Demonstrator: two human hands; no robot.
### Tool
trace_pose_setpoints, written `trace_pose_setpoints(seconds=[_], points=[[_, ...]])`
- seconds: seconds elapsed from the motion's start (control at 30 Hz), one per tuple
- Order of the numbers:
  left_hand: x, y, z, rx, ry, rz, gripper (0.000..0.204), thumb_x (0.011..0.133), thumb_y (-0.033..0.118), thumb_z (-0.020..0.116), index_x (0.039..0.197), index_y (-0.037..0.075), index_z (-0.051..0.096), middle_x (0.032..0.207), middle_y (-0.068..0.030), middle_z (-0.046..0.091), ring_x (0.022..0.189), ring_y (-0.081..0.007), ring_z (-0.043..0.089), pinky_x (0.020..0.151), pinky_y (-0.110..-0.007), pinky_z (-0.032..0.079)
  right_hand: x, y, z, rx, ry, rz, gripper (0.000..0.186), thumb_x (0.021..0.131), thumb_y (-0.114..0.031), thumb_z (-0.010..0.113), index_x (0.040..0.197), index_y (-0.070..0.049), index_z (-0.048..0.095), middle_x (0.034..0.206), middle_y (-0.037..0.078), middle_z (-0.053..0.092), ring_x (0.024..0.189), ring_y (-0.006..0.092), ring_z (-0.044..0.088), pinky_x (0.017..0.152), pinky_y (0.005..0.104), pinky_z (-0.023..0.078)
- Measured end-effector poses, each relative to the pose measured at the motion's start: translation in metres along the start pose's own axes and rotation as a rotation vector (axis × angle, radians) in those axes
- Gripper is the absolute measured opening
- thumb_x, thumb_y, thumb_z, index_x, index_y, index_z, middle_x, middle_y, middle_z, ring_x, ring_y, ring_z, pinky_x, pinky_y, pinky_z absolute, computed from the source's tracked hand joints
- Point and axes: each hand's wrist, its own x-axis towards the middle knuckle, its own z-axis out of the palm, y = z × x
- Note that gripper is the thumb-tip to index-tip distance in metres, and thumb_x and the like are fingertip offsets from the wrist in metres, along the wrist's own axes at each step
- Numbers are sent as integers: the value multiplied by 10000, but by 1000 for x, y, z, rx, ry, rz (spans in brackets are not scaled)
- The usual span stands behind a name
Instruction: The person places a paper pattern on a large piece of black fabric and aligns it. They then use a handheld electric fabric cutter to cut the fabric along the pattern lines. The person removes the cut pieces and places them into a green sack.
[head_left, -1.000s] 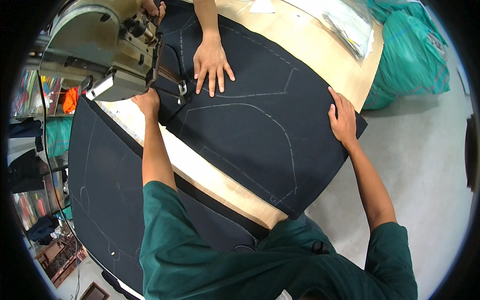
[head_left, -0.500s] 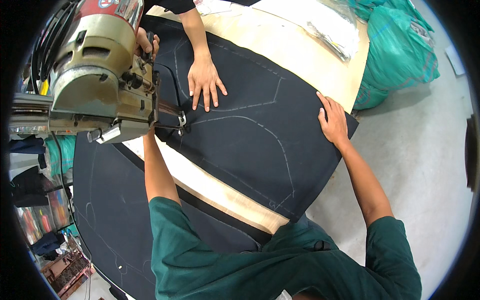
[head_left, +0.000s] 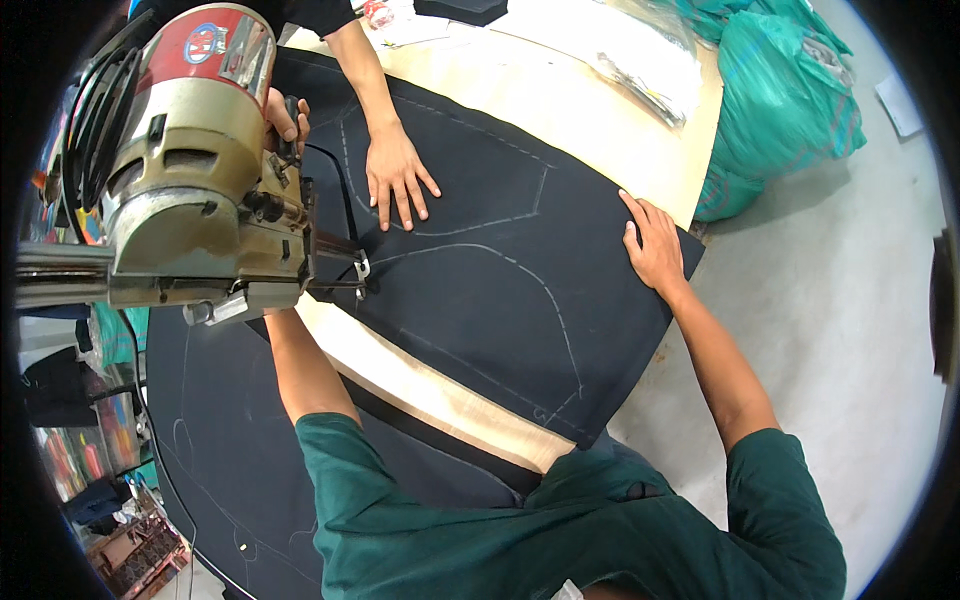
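Black fabric (head_left: pixel 470 300) with chalk outlines covers much of the table. My right hand (head_left: pixel 656 245) lies on its right end, fingers stretched out and thumb apart. My left forearm (head_left: pixel 300 370) reaches forward under an upright cloth cutting machine (head_left: pixel 190 170), which hides the hand. The machine's foot (head_left: pixel 361 270) stands at the fabric's edge, by the start of a curved chalk line. A co-worker's hand (head_left: pixel 394 170) in a black sleeve presses flat on the fabric beyond the foot. Another hand (head_left: pixel 281 115), seemingly the co-worker's, grips the machine's black handle.
A second black fabric piece (head_left: pixel 220 420) lies left, past a strip of bare wooden tabletop (head_left: pixel 430 400). Green sacks (head_left: pixel 785 110) stand at the far right, beside a clear plastic bag (head_left: pixel 650 60). A power cord (head_left: pixel 150 440) hangs along the left edge.
The whole view has shifted slightly. The cutting machine's foot sits a little nearer to me and farther from the co-worker's fingertips. My right hand keeps its place on the fabric.
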Motion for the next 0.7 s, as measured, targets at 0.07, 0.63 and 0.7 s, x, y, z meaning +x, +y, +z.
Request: trace_pose_setpoints(seconds=[0.07,0.63,0.7], points=[[-6,-2,-3,-25,4,-10,566,1070,430,635,1488,49,663,1472,-144,704,1353,-325,657,1115,-449,535,-1,1,-2,2,-2,10,572,1076,-229,566,1645,-191,527,1433,196,625,1348,390,574,1214,508,414],[-137,-24,2,225,125,-294,661,959,665,801,1051,11,795,925,-37,715,702,-160,578,626,-347,458,-6,10,-1,-22,2,20,585,1082,-240,560,1664,-210,507,1472,203,621,1382,393,569,1225,510,409],[-141,-9,3,234,212,-372,623,887,632,890,1007,32,778,882,-41,663,672,-159,523,621,-346,425,-2,5,-1,9,6,8,586,1081,-235,562,1664,-211,509,1468,204,626,1383,391,570,1223,511,411]])
